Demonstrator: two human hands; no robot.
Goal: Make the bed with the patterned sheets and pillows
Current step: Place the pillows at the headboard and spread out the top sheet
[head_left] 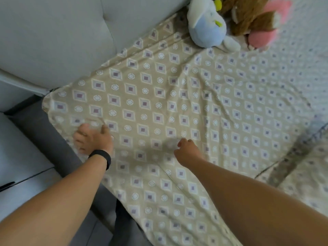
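Far left: a pale grey cabinet top (pixel 21 157) sat beside the bed, with a dark grey bed frame edge (pixel 58 150) running diagonally between it and the mattress. Upper left was a light grey padded headboard (pixel 58 38) with a stitched seam. The left hand (pixel 93 139), black wristband (pixel 103 158) on the wrist, lay on the patterned sheet (pixel 159 103) near the bed's left edge, fingers spread and flat, thumb out to the right, pressing the fabric down; not gripping anything visible. The sheet was beige with purple-centred diamonds and white circles, spread across the mattress from the headboard corner down toward the camera, its corner lying at the frame edge near the headboard, with creases running through the middle and bunched folds up by the headboard. The right hand (pixel 188 151) was near the middle of the sheet, well apart from the left, fingers curled under; whether it pinched a bit of fabric could not be told, blur there. Top centre: a blue-and-white plush toy (pixel 205 23) sat on the sheet by the headboard, touching a brown plush toy (pixel 252 16) to its right, with a pink plush part (pixel 264 38) beside that. Far right: a white dotted bedspread (pixel 301 55), blurred, and lower right a fold of patterned fabric with a dark stitched edge (pixel 291 157) overlapping the sheet.
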